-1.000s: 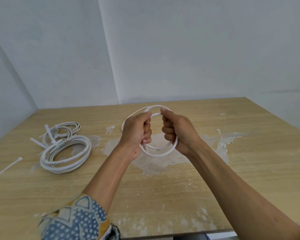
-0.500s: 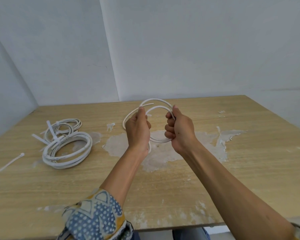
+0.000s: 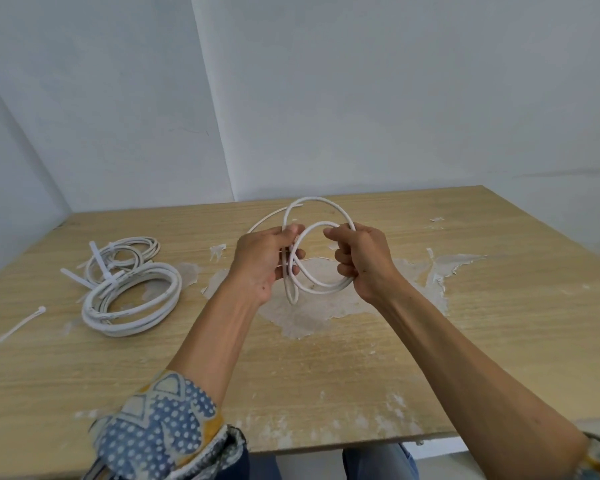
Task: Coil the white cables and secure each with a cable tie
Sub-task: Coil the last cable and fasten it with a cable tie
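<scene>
We grip the white cable (image 3: 317, 199) loops w/ both hands, left hand (image 3: 260, 261) & right hand (image 3: 364, 258) apart, above the counter (image 3: 465, 341).

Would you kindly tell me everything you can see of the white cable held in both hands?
The white cable is thin and smooth, plastic-looking. It hangs above the table in a few loose, uneven loops, with no tie on it. The left hand grips the loops on one side, the right hand on the other. An end seems to poke out on top.
</scene>
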